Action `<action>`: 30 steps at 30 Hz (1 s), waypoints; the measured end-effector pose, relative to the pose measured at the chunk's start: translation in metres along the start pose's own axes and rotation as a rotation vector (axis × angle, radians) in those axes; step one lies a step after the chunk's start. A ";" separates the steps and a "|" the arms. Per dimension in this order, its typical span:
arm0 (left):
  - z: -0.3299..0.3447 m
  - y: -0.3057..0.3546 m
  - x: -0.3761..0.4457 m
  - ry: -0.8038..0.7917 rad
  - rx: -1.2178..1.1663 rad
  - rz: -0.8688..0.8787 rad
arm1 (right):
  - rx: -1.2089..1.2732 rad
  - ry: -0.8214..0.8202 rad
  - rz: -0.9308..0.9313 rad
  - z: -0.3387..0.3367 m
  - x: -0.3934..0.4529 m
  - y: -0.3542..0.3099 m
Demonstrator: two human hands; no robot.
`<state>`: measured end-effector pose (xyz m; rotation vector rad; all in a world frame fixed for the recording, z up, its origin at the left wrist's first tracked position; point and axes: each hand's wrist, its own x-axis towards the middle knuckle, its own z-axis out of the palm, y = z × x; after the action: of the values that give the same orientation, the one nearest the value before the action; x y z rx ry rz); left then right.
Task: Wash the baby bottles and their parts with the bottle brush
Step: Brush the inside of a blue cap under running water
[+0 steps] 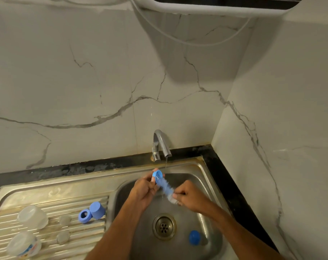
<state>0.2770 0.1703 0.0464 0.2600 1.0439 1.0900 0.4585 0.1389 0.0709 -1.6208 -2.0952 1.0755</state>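
1. Marble-veined wall tiles back a stainless-steel sink set in a black-edged counter, and a thin stream runs from the curved chrome tap.
2. Your task's thing right now is the small blue plastic bottle ring, held over the basin just below and left of the tap's spout. Your left hand grips it, fingers curled round its rim.
3. Your right hand is closed round the handle of the blue-bristled bottle brush, whose bristle end reaches into the ring.
4. Expect the ring to be light, rigid and, being wet, probably slippery. Hold it by the outer wall, not the opening, so the brush can pass.
5. The bristles look soft and will bend; take the brush close to the bristles for control, as you do now.
6. Down in the basin near the round drain lies a blue domed cap, light enough to slide about.
7. On the ribbed steel drainboard to your left stand a second blue ring touching a blue cylindrical cap, with two clear plastic bottles and two clear pieces, probably teats. These clear parts look soft or thin-walled; take them gently.
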 end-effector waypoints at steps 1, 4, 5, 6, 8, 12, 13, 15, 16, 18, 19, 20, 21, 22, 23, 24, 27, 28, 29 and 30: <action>-0.003 0.001 0.000 -0.022 0.006 0.000 | 0.029 0.029 0.002 0.000 0.001 -0.001; -0.010 0.007 0.001 -0.064 0.037 -0.030 | -0.084 0.108 -0.015 0.003 0.001 0.005; -0.010 0.009 0.001 -0.078 0.037 -0.039 | -0.171 0.122 -0.026 0.006 0.001 0.010; -0.009 0.011 0.000 -0.083 0.028 -0.048 | -0.282 0.136 -0.034 0.007 -0.001 0.013; -0.009 0.013 -0.001 -0.073 0.000 -0.063 | -0.518 0.193 -0.053 0.003 -0.003 0.012; -0.003 0.015 0.003 -0.053 -0.048 -0.066 | -0.726 0.249 -0.104 0.001 -0.002 0.004; -0.002 0.015 0.004 -0.047 -0.047 -0.057 | -0.709 0.214 -0.077 0.006 -0.004 0.002; 0.000 0.013 0.006 -0.013 0.001 -0.027 | -0.521 0.152 -0.049 0.020 -0.007 0.000; 0.000 0.012 0.007 0.003 0.024 -0.014 | -0.375 0.128 -0.044 0.024 -0.008 0.000; 0.000 0.009 0.008 0.015 0.034 0.001 | -0.082 0.118 -0.028 0.022 -0.004 0.000; 0.001 0.009 0.009 0.015 0.026 0.009 | 0.041 0.132 -0.005 0.019 -0.003 0.000; 0.001 0.010 0.008 0.009 0.018 0.016 | 0.118 0.133 0.017 0.018 -0.003 0.000; 0.002 0.010 0.008 0.004 0.015 0.021 | 0.107 0.122 0.030 0.018 -0.003 0.001; 0.002 0.011 0.007 -0.002 0.012 0.019 | 0.030 0.115 0.028 0.018 -0.005 0.003; 0.002 0.009 0.005 -0.002 0.005 0.008 | -0.142 0.124 0.025 0.016 -0.007 0.005; 0.003 0.008 0.004 -0.006 -0.011 -0.012 | -0.344 0.146 0.014 0.011 -0.009 0.006; 0.009 0.004 -0.002 -0.032 -0.082 -0.041 | -0.676 0.230 -0.063 -0.007 -0.010 0.002; 0.010 0.006 -0.002 -0.037 -0.087 -0.033 | -0.696 0.236 -0.085 -0.006 -0.009 -0.002; 0.011 0.008 -0.002 -0.033 -0.075 -0.024 | -0.695 0.234 -0.096 -0.002 -0.010 -0.006; 0.010 0.009 -0.001 -0.021 -0.051 -0.022 | -0.677 0.236 -0.104 0.003 -0.011 -0.009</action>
<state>0.2792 0.1771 0.0577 0.2178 0.9968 1.0903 0.4544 0.1270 0.0776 -1.7605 -2.4811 0.1099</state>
